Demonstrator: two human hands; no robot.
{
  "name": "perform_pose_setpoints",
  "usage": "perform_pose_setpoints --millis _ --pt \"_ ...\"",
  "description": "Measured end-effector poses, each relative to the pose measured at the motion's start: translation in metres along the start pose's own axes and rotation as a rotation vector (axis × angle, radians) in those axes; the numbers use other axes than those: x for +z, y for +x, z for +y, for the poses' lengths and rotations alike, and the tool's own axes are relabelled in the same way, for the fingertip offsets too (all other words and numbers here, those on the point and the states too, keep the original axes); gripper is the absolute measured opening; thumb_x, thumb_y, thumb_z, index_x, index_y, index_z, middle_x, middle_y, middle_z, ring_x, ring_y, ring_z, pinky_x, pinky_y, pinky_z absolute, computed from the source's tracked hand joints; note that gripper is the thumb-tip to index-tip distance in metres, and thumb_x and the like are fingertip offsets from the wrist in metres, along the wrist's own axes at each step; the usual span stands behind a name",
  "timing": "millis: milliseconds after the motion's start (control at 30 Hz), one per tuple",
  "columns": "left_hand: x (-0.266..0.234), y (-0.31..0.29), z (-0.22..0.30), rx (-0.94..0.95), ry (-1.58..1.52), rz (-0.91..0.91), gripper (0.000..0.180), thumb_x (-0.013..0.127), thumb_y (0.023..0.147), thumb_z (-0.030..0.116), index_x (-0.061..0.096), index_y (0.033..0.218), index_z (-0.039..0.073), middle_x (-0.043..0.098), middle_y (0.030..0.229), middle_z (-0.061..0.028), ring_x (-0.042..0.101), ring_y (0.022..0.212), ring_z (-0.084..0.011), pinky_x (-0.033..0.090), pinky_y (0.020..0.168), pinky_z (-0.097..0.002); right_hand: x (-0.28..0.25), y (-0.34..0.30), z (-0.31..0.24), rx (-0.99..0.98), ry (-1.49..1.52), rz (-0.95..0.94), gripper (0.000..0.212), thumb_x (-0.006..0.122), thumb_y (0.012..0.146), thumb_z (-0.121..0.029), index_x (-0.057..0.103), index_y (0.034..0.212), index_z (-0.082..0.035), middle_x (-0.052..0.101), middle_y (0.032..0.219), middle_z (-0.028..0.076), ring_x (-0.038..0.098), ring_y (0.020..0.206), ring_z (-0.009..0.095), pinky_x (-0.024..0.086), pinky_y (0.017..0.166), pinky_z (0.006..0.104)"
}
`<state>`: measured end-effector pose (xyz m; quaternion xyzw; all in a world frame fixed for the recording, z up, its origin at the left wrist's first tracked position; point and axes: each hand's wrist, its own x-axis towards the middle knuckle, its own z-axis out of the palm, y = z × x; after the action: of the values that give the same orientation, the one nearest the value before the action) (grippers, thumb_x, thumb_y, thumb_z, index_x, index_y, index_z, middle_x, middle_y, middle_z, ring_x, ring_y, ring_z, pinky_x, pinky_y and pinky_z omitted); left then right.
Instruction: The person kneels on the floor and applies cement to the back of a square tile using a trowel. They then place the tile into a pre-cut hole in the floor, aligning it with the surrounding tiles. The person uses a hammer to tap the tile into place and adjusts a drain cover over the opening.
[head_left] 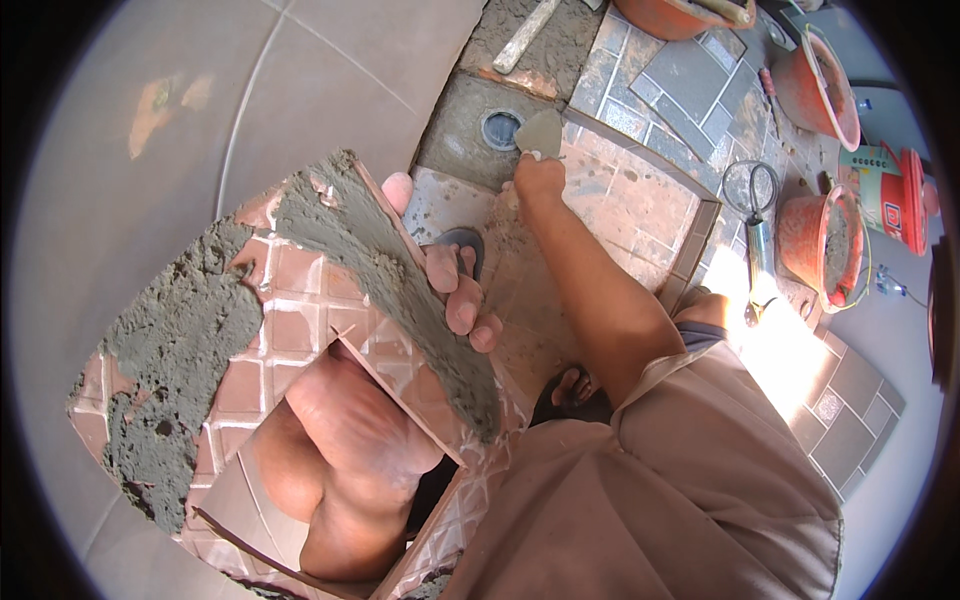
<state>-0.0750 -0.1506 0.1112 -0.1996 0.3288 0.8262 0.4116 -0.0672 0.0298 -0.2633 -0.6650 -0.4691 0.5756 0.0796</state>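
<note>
My left hand (463,303) holds a tile piece (290,270) from beneath, its fingers curled over the far edge. The tile's ridged back faces up, with two thick bands of grey mortar (185,350) spread on it. Through a square cutout in the tile, bare skin of my arm or leg shows. Farther off, my right hand (541,180) is closed round a small trowel (541,136), its handle hidden in the grip. The blade is beside a round drain opening (501,130) set in smoothed grey mortar (455,150).
A hammer-like tool (525,38) lies on rough mortar at the top. Cut grey tiles (690,75) rest on the step to the right. Beyond them are orange buckets (815,85), a red-and-white pail (885,195) and an angle grinder (759,250). Large grey tiles (320,90) cover the left side.
</note>
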Motion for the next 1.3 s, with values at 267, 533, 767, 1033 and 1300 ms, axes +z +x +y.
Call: perform_pose_setpoints --millis 267,533,767,1033,1300 --pt "-0.003 -0.002 0.001 -0.014 -0.003 -0.049 0.081 0.041 0.106 0.069 0.046 0.159 0.008 0.062 0.109 -0.0131 0.055 0.093 -0.0270 0.047 0.083 -0.0412 -0.021 0.001 0.029 -0.130 -0.231 -0.075 0.047 0.068 0.096 -0.029 0.073 0.117 0.013 0.074 0.119 0.035 0.071 0.118 0.049 0.055 0.102 0.0497" --pt "0.002 0.000 -0.002 -0.005 0.008 -0.004 0.078 0.041 0.108 0.061 0.043 0.163 0.006 0.060 0.106 -0.0113 0.056 0.090 -0.0245 0.048 0.081 -0.0432 -0.003 0.036 0.025 -0.068 -0.125 -0.069 0.048 0.070 0.096 -0.028 0.071 0.123 0.012 0.073 0.121 0.035 0.072 0.116 0.048 0.057 0.100 0.0501" --pt "-0.001 0.000 -0.003 0.005 0.000 -0.024 0.079 0.041 0.107 0.062 0.042 0.164 0.007 0.060 0.105 -0.0114 0.056 0.090 -0.0239 0.048 0.081 -0.0420 0.020 0.000 -0.013 0.006 -0.072 0.034 0.039 0.069 0.097 -0.023 0.071 0.118 0.009 0.073 0.119 0.035 0.074 0.113 0.046 0.059 0.096 0.0529" --pt "-0.001 -0.006 0.000 -0.019 -0.008 0.001 0.081 0.041 0.107 0.065 0.040 0.164 0.008 0.059 0.106 -0.0108 0.055 0.091 -0.0240 0.047 0.084 -0.0411 -0.021 -0.025 0.006 -0.299 -0.453 0.076 0.037 0.069 0.100 -0.028 0.072 0.119 0.004 0.074 0.120 0.032 0.072 0.116 0.047 0.056 0.101 0.0533" --pt "-0.017 0.008 -0.003 -0.026 -0.042 -0.088 0.080 0.039 0.106 0.069 0.046 0.161 0.011 0.061 0.108 -0.0104 0.056 0.093 -0.0263 0.047 0.084 -0.0421 -0.079 -0.042 -0.024 -0.318 -0.173 -0.161 0.040 0.067 0.101 -0.033 0.076 0.114 0.004 0.076 0.093 0.031 0.075 0.098 0.045 0.056 0.090 0.0498"
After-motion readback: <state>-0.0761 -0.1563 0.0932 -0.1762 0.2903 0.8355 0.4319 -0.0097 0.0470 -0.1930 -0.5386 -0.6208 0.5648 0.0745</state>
